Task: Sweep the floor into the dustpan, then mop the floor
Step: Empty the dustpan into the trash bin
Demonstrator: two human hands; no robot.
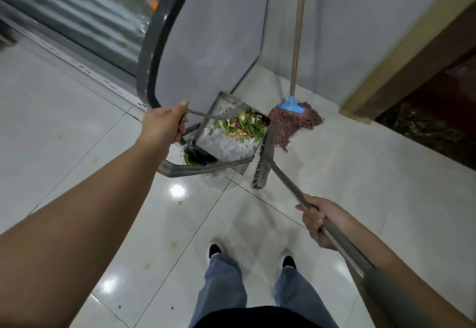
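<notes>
Sweep step is wrapping up: left hand (164, 124) is gripping the loaded dustpan (226, 137) handle, right hand (318, 220) is gripping the broom (265, 162) shaft; next is probably emptying it, then taking the mop (296, 119) by the wall.

My left hand (164, 124) holds the dustpan (226, 144) ahead of me, raised over a bin (198, 159). Scraps (244, 126) lie in the pan's far end. Broom head (264, 162), held by my right hand (319, 220), sits just right of the pan. Mop (296, 121) stands behind, against the wall.
</notes>
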